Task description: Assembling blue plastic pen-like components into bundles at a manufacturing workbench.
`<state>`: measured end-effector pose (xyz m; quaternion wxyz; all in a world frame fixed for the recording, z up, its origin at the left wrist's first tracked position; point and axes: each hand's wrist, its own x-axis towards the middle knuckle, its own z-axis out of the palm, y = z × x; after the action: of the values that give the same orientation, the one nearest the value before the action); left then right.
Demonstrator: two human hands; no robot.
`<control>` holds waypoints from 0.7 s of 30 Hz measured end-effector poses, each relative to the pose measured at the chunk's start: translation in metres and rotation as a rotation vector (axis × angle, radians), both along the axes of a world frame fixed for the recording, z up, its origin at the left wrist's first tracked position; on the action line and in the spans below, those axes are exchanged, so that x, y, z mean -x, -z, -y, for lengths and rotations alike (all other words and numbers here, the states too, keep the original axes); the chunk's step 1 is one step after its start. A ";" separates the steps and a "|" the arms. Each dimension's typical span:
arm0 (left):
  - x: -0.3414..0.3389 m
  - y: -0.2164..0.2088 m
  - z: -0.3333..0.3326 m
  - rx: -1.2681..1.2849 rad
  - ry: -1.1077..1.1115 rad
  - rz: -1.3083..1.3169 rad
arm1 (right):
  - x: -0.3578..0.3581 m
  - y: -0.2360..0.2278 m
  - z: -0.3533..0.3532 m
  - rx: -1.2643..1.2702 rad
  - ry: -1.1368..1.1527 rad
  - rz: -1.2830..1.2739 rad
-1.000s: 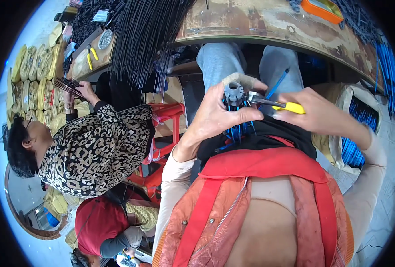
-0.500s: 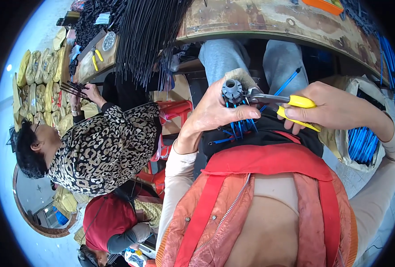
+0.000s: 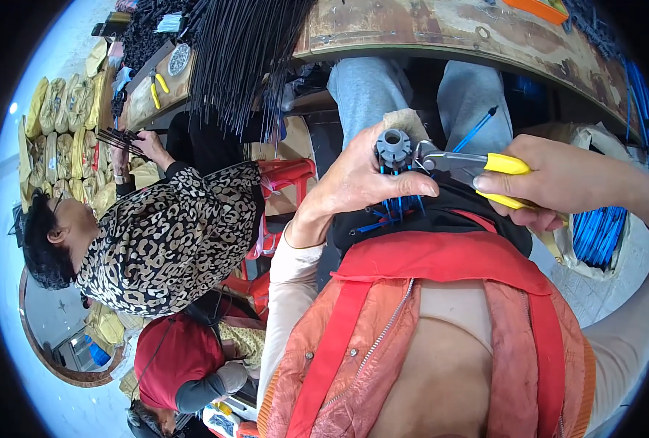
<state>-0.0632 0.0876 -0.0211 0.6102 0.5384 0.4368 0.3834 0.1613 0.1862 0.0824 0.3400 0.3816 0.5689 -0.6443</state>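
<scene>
My left hand (image 3: 364, 175) is wrapped round a grey slotted hub (image 3: 394, 148) with a round hole in its top. Thin blue rods (image 3: 397, 210) with dark ends hang beneath it, and one blue rod (image 3: 476, 130) sticks out to the upper right. In my right hand (image 3: 540, 179) is a pair of pliers (image 3: 507, 164) with yellow grips. Their metal jaws touch the side of the hub, near my left thumb; whether they bite on a wire I cannot make out. A beige cloth-like pad (image 3: 406, 123) lies behind the hub.
A worn wooden table (image 3: 426, 29) spans the far side, with an orange tray (image 3: 540, 9). Black rods (image 3: 240, 58) overhang its left part. A white sack of blue rods (image 3: 598, 237) stands at my right. One co-worker (image 3: 171, 233) sits at left, another (image 3: 182, 358) nearer.
The pliers have turned slightly and their handles sit closer together in my right hand. Both hands and the hub have shifted a little to the right.
</scene>
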 end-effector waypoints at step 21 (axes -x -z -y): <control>0.026 -0.001 -0.037 -0.080 -0.574 -0.140 | -0.028 0.061 -0.037 -1.080 -0.073 -0.481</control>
<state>-0.0893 0.1243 -0.0204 0.4234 0.4415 0.5969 0.5191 0.1896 0.2228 0.0218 -0.0188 0.3241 0.8902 -0.3197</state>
